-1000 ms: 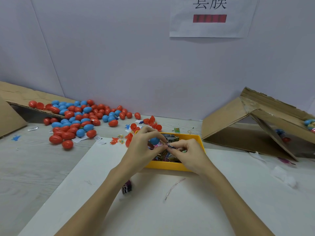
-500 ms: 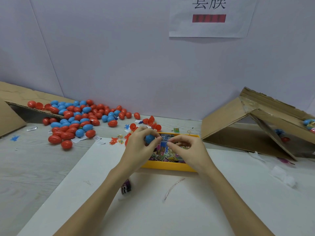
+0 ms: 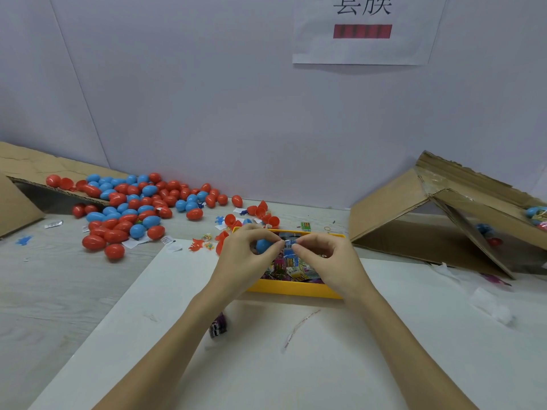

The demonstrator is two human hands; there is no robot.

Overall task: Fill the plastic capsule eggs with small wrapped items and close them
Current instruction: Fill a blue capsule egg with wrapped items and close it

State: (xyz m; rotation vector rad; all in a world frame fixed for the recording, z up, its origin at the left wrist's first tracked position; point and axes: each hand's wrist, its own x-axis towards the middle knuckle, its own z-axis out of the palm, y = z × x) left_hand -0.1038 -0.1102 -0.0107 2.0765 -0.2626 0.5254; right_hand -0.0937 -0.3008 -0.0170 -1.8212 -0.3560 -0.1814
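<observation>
My left hand (image 3: pixel 245 258) holds a blue capsule egg half (image 3: pixel 262 245) in its curled fingers, above the left end of the yellow tray (image 3: pixel 296 290). My right hand (image 3: pixel 325 258) pinches a small blue-and-white wrapped item (image 3: pixel 290 244) right beside the egg half, and my left fingertips touch the wrapper too. The tray is full of several colourful wrapped items (image 3: pixel 291 269). A heap of red and blue closed eggs (image 3: pixel 130 211) lies at the back left of the table.
Open red egg halves (image 3: pixel 262 216) lie just behind the tray. A flattened cardboard box (image 3: pixel 438 220) stands at the right, another cardboard flap (image 3: pixel 32 170) at far left. A purple wrapped item (image 3: pixel 218 327) and a thin strip (image 3: pixel 300 325) lie on the white sheet (image 3: pixel 296 365).
Both hands lifted slightly out of the tray. The wrapped item has come up in my right fingers to the blue egg half held by my left hand.
</observation>
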